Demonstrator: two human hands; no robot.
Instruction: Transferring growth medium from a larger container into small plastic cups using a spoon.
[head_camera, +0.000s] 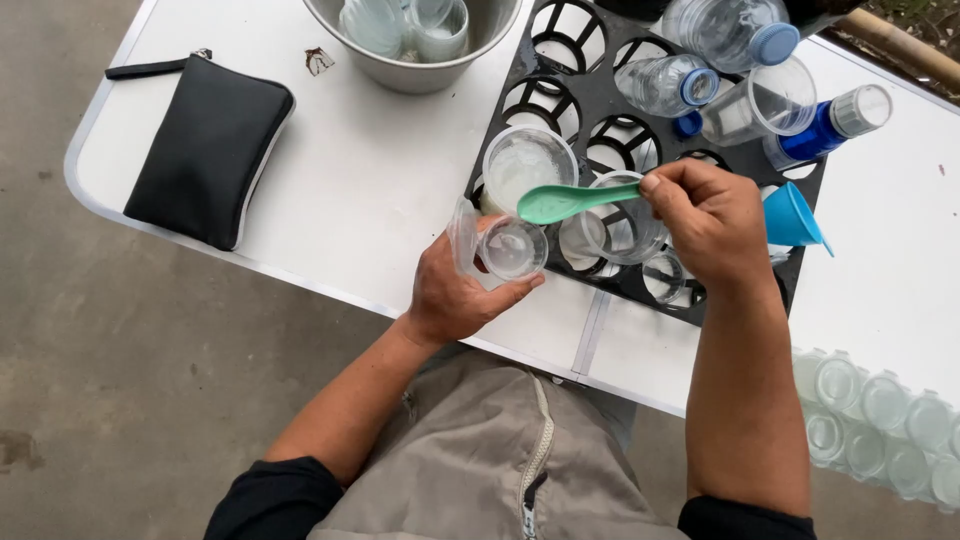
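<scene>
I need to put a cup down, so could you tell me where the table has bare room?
Bare white table lies between the black pouch and black rack, below the steel bowl. More lies right of the blue funnel. The rack itself is crowded with bottles and cups.

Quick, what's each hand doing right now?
Left hand: closed around a small clear plastic cup.
Right hand: closed on the handle of a green spoon, held over that cup.
</scene>
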